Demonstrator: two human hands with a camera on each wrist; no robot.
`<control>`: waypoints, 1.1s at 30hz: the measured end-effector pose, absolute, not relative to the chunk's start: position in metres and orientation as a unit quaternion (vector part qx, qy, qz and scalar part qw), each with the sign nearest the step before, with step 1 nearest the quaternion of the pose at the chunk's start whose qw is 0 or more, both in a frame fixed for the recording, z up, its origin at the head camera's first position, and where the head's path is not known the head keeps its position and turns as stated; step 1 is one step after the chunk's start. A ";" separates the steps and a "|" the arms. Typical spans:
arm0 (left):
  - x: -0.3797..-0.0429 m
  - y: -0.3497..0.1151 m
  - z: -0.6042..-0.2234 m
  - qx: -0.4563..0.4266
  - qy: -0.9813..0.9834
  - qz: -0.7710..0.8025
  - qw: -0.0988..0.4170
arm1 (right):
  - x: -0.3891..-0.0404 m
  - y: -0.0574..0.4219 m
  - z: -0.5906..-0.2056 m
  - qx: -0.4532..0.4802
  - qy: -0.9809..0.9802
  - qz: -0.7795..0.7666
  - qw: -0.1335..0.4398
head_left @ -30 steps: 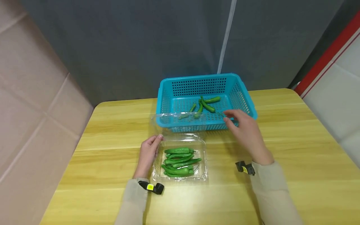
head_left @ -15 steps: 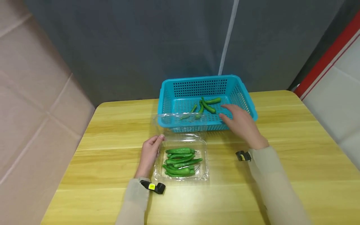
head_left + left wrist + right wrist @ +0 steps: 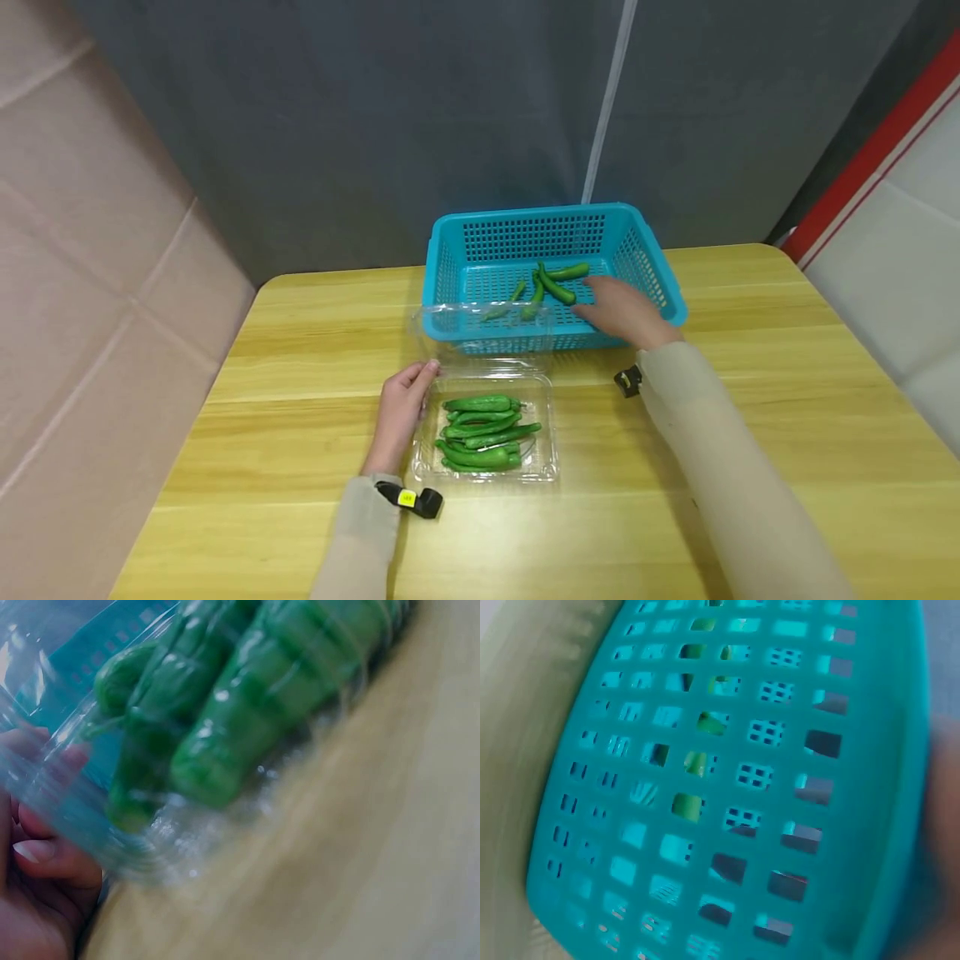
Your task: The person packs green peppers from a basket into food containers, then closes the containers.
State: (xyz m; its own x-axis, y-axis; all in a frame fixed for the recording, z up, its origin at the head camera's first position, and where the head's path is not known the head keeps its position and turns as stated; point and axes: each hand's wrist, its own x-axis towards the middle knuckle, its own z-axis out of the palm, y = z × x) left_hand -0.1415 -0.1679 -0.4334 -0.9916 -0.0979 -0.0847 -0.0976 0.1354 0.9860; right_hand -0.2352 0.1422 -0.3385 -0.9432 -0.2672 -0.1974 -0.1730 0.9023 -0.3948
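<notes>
In the head view, a clear plastic clamshell box lies on the table with its lid tipped back against the basket. Several green peppers fill its base side by side. My left hand pinches the box at its left edge near the hinge; the left wrist view shows the thumb against the plastic. A blue perforated basket stands behind, with several more green peppers on its floor. My right hand reaches over the basket's front rim, thumb and fingers apart, close to the right-hand peppers.
The wooden table carries box and basket, the basket near its far edge. A dark grey curtain hangs behind. The basket's side wall fills the right wrist view. The lid overlaps the basket's front left.
My right hand has moved left and lower into the basket, towards the peppers. The left hand keeps its hold on the box, and the peppers have not moved.
</notes>
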 end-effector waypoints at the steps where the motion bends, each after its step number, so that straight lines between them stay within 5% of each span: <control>1: -0.140 -0.167 -0.430 0.063 -0.754 -0.654 0.001 | -0.238 0.141 -0.339 -0.114 0.967 -0.184 0.133; 14: -0.135 -0.162 -0.420 0.074 -0.748 -0.659 0.008 | -0.265 0.135 -0.345 -0.122 0.954 -0.164 0.220; 33: -0.148 -0.169 -0.452 0.065 -0.759 -0.648 0.024 | -0.281 0.127 -0.358 -0.183 0.939 -0.117 0.267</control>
State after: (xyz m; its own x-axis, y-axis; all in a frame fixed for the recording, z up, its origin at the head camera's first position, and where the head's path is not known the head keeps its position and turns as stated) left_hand -0.1476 -0.1688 -0.4519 -0.9904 -0.1297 -0.0489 -0.0686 0.1524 0.9859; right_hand -0.2814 0.1272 -0.3582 -0.7907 -0.4053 -0.4588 -0.2807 0.9060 -0.3167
